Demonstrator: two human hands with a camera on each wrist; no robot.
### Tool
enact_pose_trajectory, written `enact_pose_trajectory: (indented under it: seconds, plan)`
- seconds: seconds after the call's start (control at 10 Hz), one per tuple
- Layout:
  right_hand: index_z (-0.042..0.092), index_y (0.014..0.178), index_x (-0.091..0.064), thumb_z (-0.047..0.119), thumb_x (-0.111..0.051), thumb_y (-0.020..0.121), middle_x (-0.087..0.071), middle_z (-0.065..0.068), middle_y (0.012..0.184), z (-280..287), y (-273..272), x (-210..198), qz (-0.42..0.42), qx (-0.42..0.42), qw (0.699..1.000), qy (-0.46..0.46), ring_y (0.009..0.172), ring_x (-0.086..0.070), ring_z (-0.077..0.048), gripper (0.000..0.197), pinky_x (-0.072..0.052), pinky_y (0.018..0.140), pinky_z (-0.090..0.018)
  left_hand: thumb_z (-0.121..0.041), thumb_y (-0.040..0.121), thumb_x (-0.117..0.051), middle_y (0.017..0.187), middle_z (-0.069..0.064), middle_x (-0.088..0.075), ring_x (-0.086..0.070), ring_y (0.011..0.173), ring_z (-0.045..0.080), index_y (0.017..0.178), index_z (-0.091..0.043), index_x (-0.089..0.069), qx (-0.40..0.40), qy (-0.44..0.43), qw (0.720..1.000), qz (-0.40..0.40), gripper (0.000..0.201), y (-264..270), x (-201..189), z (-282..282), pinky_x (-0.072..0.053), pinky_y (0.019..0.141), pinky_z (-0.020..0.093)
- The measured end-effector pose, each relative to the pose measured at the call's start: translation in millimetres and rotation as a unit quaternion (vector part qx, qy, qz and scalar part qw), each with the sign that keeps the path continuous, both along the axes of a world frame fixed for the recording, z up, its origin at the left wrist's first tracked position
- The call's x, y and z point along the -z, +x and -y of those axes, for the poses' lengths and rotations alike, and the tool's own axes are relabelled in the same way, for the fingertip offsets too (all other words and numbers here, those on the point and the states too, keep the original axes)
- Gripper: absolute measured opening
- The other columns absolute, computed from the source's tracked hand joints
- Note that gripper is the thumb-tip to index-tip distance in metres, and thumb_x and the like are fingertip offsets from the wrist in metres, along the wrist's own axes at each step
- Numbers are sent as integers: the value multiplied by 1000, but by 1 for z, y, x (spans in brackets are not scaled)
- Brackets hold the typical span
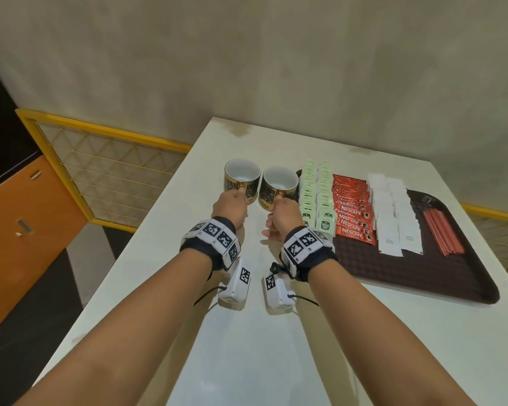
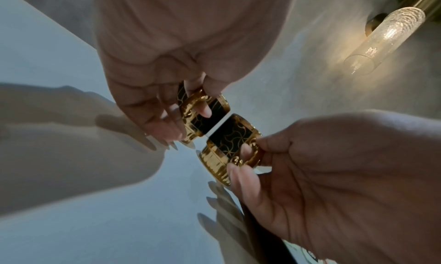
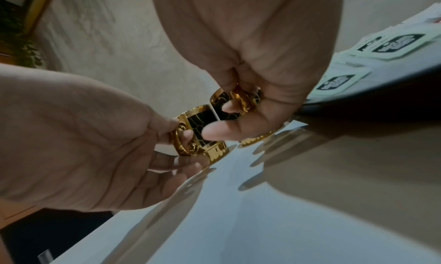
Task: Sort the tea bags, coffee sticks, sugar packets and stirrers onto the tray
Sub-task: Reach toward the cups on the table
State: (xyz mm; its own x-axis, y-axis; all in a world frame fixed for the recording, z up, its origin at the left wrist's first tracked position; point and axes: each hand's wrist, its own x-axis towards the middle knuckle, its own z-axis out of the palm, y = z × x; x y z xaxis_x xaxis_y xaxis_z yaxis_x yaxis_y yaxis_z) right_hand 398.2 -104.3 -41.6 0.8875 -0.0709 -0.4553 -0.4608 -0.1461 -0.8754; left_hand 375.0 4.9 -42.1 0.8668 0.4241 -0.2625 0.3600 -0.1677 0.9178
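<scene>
Two hands grip two black-and-gold cups by their gold handles on a white table [image 1: 247,332]. The left hand [image 1: 232,208] has thumb and forefinger curled round the handle of the left cup [image 1: 242,178]; the right hand [image 1: 283,216] pinches the handle of the right cup [image 1: 279,186] the same way. The cups stand upright, nearly touching, just beside the left edge of a dark tray [image 1: 408,273]. On the tray, from left edge to right, lie rows of tea bags [image 1: 317,194], coffee sticks [image 1: 352,212], sugar packets [image 1: 393,218] and red stirrers [image 1: 442,231].
</scene>
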Motion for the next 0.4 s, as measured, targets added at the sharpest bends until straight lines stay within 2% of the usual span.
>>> enact_pose_trajectory:
  seconds: [0.2,0.3,0.4]
  plan:
    - [12,98,-53,37,-33,102,-54,-16,93,2,-1,-3,8,0,1000,-22,62,-53,-22,32,-49,43,-27,-42,99,-38,97,15,-72,-68,91,34,86,-19,-63,-14,10,1000,1,36,-5,-1,-1,-54,91,47]
    - [10,98,-54,37,-35,102,-56,-16,89,5,-4,-6,5,-16,1000,-20,62,-54,-23,33,-51,45,-28,-42,100,-38,98,16,-72,-67,93,34,99,-13,-66,2,23,1000,-2,40,-3,-1,-2,-54,91,47]
    - [6,102,-54,39,-37,101,-58,-15,87,13,-13,-15,34,-23,998,-42,67,-58,-25,37,-57,52,-34,-52,95,-45,111,18,-67,-63,102,37,116,-9,-58,-3,43,999,-14,49,-1,3,-9,-54,91,50]
